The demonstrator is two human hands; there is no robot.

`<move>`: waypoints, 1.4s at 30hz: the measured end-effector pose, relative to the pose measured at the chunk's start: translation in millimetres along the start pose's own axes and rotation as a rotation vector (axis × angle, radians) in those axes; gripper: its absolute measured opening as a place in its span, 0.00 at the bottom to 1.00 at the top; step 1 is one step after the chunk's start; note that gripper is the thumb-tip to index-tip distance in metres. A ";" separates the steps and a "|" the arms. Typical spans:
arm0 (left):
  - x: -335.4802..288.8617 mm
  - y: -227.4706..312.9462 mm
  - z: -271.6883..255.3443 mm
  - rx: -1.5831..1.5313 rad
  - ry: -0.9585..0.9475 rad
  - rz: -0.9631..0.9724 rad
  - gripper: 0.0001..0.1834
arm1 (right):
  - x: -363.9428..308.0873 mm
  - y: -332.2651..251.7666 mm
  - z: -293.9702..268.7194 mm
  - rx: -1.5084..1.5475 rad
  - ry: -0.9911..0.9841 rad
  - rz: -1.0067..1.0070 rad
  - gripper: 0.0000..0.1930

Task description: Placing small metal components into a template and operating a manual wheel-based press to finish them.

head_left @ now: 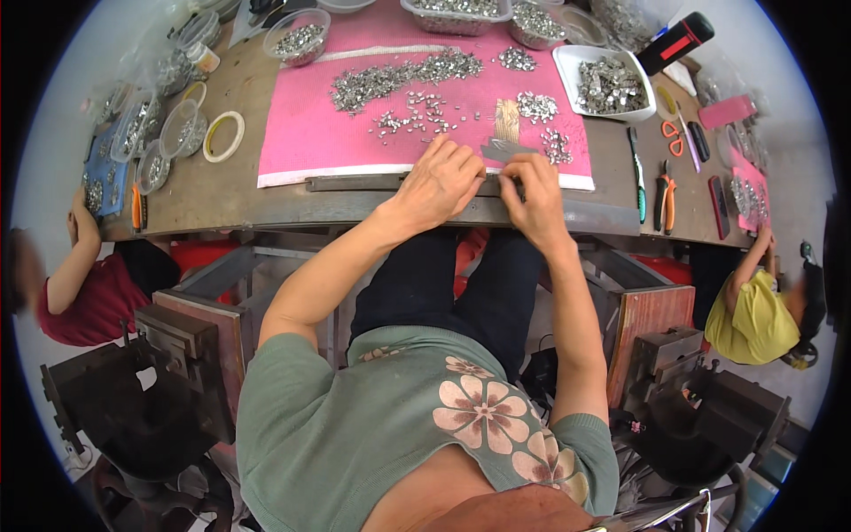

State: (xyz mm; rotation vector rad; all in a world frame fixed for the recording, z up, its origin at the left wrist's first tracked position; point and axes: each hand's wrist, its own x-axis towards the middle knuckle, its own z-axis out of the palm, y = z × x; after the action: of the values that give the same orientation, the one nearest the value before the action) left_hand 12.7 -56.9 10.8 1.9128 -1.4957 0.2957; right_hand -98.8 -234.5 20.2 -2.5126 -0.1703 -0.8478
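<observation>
My left hand [441, 184] and my right hand [534, 195] are close together over the front edge of the pink mat [301, 124]. The fingers of each are closed in a pinch, with the fingertips facing each other; anything between them is too small to make out. Beneath my left hand runs a dark metal bar [350, 183] along the table's edge. Just beyond my right hand lie a flat grey piece [502, 148] and a tan, bristle-like strip [506, 120]. Small silvery metal pieces [424, 113] are scattered past my left hand, with a larger heap [372, 84] behind them.
A white tray [567, 75] of metal parts stands at the back right. Pliers [665, 197], a toothbrush [636, 168] and orange-handled scissors [672, 137] lie to the right. Tape [223, 136] and plastic tubs [183, 124] sit left. Two other people work at either side.
</observation>
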 end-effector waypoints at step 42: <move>-26.8 3.3 -8.0 -0.053 0.365 -0.265 0.06 | 6.3 -10.5 15.3 -0.074 -0.119 -0.134 0.09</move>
State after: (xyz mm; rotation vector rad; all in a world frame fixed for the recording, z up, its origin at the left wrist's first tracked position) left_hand 3.0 -31.7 2.9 1.8679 -0.9921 0.4501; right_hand -88.3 -218.2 17.6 -2.6466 -0.3561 -0.7688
